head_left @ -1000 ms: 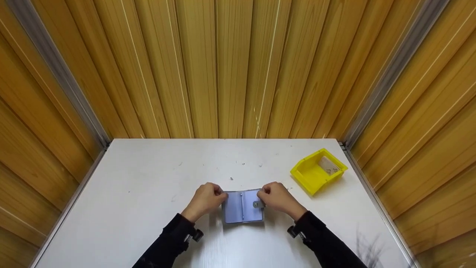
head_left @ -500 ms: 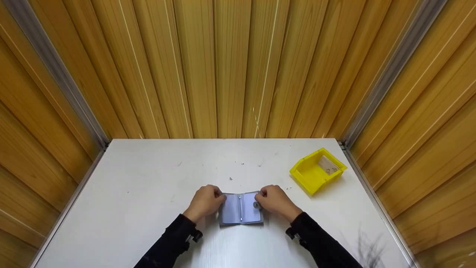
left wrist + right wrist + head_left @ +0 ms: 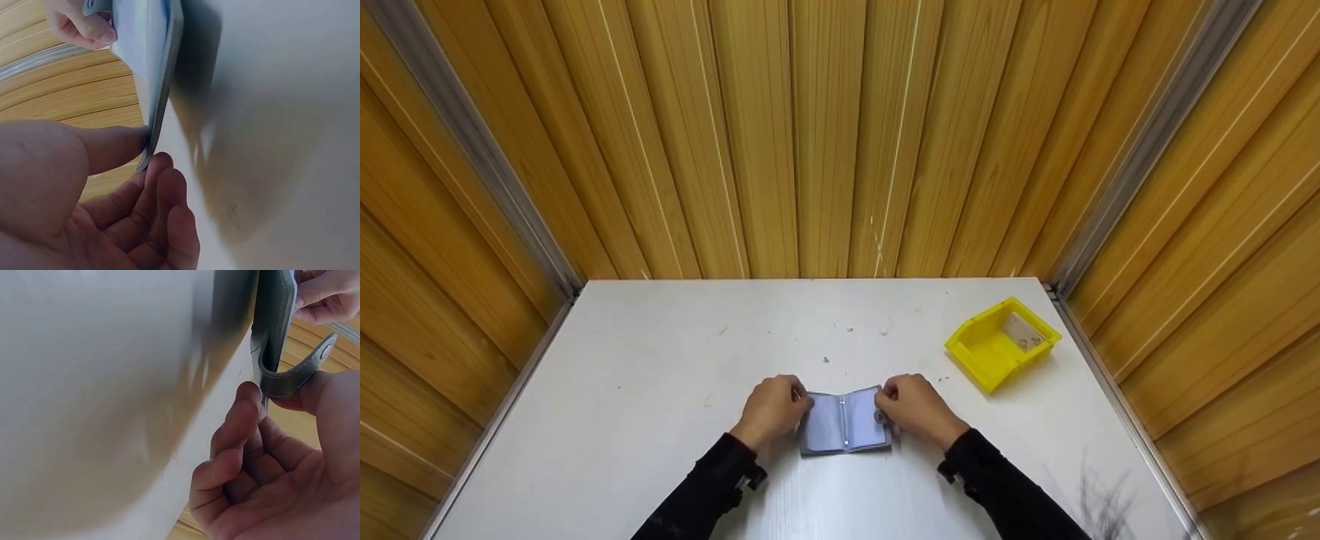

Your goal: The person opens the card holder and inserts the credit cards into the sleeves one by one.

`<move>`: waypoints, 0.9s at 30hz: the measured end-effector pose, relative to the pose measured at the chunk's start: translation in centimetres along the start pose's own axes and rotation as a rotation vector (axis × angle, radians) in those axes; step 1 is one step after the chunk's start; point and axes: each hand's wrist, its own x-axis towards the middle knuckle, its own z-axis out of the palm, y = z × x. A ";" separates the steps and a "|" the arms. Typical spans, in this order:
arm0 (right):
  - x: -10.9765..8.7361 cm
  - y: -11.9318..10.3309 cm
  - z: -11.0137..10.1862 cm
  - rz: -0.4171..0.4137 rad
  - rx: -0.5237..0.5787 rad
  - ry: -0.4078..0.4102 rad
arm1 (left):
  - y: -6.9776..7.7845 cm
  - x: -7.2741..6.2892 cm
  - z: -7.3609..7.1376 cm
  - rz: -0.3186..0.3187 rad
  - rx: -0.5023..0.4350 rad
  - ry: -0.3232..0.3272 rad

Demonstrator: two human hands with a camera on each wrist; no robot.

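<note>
The left hand pinches one side edge of a small grey card holder between thumb and fingers, and the right hand pinches the opposite edge, beside a strap with a round snap. The holder is spread like a book, at the near middle of the white table; whether it touches the surface, I cannot tell. A yellow bin stands farther away, to the right.

One wallet, one strap on it; two hands: left hand at its nine o'clock, right hand at three; one bin at two; one table; two sleeves.
</note>
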 end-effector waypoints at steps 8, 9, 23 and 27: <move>0.2 0.3 0.3 0.018 0.000 -0.025 | -0.5 0.0 0.1 0.003 0.007 -0.004; 0.2 0.4 0.3 0.015 -0.005 -0.024 | -0.6 0.0 0.1 0.003 0.008 -0.002; 0.0 1.0 0.9 0.022 -0.087 0.007 | -1.1 0.1 0.4 -0.019 0.028 0.025; 0.0 1.1 1.0 0.015 -0.105 0.027 | -1.2 0.0 0.6 -0.012 0.043 0.036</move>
